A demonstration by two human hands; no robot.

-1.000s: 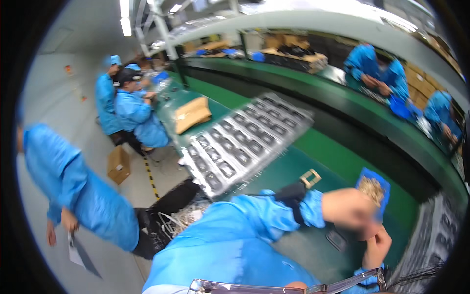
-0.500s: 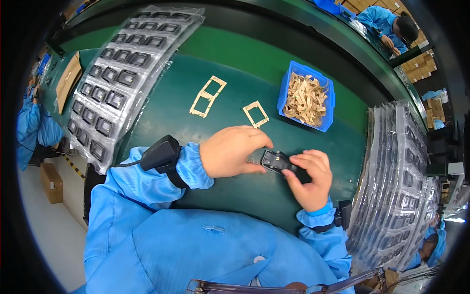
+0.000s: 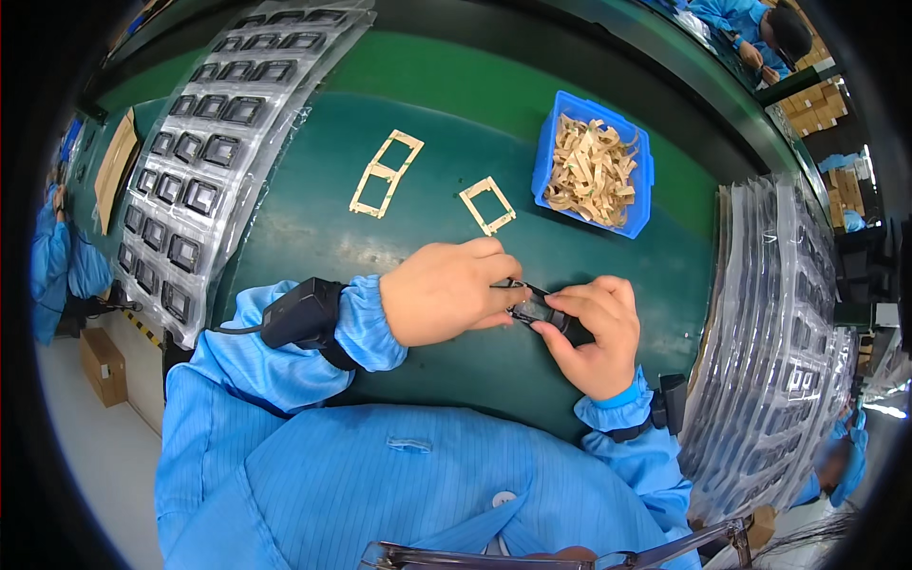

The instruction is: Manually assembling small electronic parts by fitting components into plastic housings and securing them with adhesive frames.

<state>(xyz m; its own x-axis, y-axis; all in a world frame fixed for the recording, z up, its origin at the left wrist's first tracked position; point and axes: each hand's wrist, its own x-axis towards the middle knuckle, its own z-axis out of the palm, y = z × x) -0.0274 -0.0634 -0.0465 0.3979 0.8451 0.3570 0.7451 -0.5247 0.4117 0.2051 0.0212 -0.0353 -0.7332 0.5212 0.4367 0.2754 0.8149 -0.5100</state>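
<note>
Between my two hands, low over the green bench, is a small black plastic housing (image 3: 540, 311) with a clear or shiny window-like middle. My right hand (image 3: 600, 334) grips its right end between thumb and fingers. At the other end, the fingertips of my left hand (image 3: 450, 293) pinch together on the housing's edge; whether they also hold something small is hidden. Beyond my hands lie two flat tan strip frames: a two-window frame (image 3: 384, 172) and a smaller square frame (image 3: 502, 226).
A blue bin (image 3: 648, 176) full of curled tan paper strips (image 3: 594, 171) stands at the far right. Clear trays of black frames (image 3: 220, 150) lie along the left; stacked clear trays (image 3: 750, 332) line the right side. Another person (image 3: 750, 38) works beyond the bench.
My left hand has moved right and closed its fingertips onto the housing's left end, where they were apart beside it. My right hand keeps hold. The view has shifted slightly.
</note>
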